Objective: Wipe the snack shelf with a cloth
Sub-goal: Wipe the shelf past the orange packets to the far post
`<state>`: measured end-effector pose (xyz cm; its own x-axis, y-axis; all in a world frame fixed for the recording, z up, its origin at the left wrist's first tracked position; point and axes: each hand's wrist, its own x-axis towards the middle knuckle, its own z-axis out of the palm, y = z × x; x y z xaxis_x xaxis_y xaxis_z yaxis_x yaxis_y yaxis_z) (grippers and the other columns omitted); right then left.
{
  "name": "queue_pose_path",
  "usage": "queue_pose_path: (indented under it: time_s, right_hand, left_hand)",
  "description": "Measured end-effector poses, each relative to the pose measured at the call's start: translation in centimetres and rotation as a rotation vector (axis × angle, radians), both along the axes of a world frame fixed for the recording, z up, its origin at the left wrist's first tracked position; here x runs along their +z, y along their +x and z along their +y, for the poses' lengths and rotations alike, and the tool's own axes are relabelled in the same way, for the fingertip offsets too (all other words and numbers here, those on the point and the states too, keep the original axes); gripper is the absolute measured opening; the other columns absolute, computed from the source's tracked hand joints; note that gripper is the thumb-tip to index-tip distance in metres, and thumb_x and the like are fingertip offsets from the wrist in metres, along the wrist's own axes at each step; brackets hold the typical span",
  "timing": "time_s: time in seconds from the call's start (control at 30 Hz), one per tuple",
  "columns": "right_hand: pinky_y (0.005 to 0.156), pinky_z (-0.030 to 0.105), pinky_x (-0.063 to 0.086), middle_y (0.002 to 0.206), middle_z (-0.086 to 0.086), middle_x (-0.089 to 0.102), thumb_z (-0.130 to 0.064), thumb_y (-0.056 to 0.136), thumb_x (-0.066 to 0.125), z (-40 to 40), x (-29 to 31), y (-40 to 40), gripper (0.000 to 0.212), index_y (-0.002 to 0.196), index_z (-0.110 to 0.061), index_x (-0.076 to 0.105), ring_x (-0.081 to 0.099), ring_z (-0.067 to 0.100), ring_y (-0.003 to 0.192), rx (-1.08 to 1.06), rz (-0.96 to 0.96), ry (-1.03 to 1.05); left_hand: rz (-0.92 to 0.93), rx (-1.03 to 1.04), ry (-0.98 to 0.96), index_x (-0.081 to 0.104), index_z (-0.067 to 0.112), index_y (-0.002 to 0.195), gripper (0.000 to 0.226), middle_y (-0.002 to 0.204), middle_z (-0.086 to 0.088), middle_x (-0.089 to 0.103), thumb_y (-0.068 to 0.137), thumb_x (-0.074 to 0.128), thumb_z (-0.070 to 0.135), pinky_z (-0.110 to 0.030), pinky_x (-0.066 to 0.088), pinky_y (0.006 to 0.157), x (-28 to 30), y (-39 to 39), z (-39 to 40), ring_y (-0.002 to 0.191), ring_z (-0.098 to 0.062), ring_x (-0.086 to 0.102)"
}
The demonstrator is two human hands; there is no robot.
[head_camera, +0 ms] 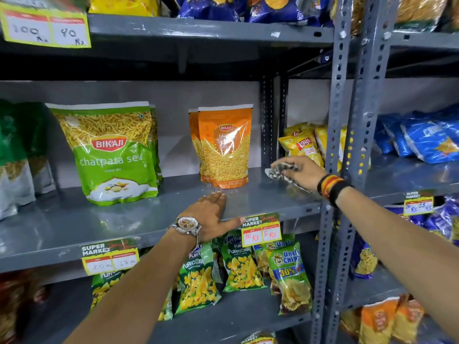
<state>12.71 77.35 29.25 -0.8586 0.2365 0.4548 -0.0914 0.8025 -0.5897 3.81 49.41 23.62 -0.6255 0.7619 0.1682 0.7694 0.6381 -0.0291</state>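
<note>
Right hand (301, 173) clamped on patterned cloth (279, 172) at the grey shelf's (268, 194) right end, beside orange Bikaji pouches (224, 147); left hand (211, 214) flat, fingers spread, on shelf's front edge.

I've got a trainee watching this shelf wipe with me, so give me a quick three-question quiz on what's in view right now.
1. True or false: the right hand holds the cloth at the right end of the grey shelf, near the upright post.
2. Multiple choice: where is the left hand? A) gripping the green Bikaji pack B) flat on the shelf's front edge C) lifting the orange Bikaji pack
3. Fill in: the wrist with the watch belongs to the ___ hand.

Key: 1 true; 2 B; 3 left.
</note>
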Motion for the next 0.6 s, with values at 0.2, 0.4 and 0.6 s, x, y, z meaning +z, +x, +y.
queue_pose_path:
  time_s: [0.2, 0.4, 0.6]
  right_hand:
    - [0.093, 0.024, 0.042, 0.112, 0.004, 0.066, 0.002, 0.09, 0.057, 2.3, 0.6, -8.5, 0.03, 0.114, -0.009, 0.07, 0.056, 0.014, 0.105, -0.12, 0.027, -0.049]
    - [0.102, 0.039, 0.05, 0.117, 0.006, 0.072, -0.005, 0.085, 0.058, 6.2, -1.3, -16.5, 0.032, 0.109, -0.018, 0.074, 0.063, 0.027, 0.113, -0.156, -0.047, 0.039]
    - [0.096, 0.036, 0.054, 0.113, 0.003, 0.074, -0.011, 0.082, 0.061, 9.4, -1.1, -22.9, 0.031, 0.106, -0.026, 0.074, 0.066, 0.027, 0.107, -0.183, -0.15, 0.077]
  left_hand:
    - [-0.018, 0.025, -0.006, 0.012, 0.013, 0.163, 0.102, 0.171, -0.005, 0.009, 0.089, 0.031, 0.082, -0.038, 0.018, 0.123, 0.0, 0.0, 0.2, 0.155, -0.023, 0.017]
    - [-0.043, 0.066, -0.005, 0.007, 0.019, 0.163, 0.105, 0.172, 0.0, 0.006, 0.085, 0.03, 0.086, -0.036, 0.014, 0.124, -0.3, -0.5, 0.5, 0.157, -0.019, 0.011]
    - [-0.015, 0.085, -0.021, 0.003, 0.022, 0.163, 0.106, 0.172, 0.004, 0.003, 0.082, 0.028, 0.086, -0.03, 0.013, 0.123, -0.3, -0.5, 0.8, 0.156, -0.015, 0.011]
